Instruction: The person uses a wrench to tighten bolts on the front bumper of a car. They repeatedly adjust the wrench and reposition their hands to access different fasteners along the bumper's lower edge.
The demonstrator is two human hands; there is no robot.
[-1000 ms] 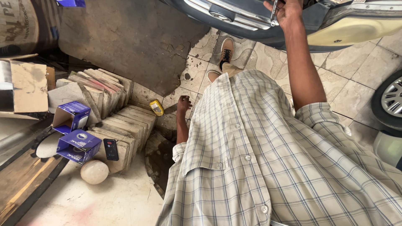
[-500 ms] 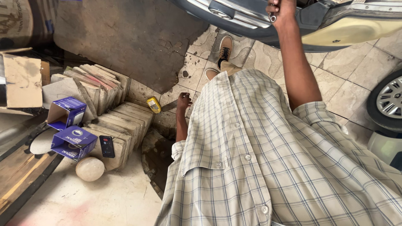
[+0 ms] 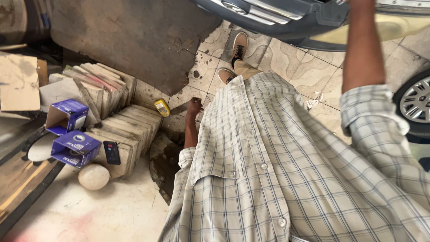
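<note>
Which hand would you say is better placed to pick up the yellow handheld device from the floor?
Left: the left hand hangs low near the yellow handheld device, while the right arm is raised to the car overhead.

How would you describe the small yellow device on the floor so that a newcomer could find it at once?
Start at the stacks of flat stone slabs left of the person. Just past their far right corner, the yellow device lies on the tiled floor, near the left hand. It is the only bright yellow thing; the neighbouring boxes are blue.

The right hand is cut off by the top edge above the car bumper. The wheel right of the bumper is cropped. The left hand hangs curled, its fingers unclear.
</note>
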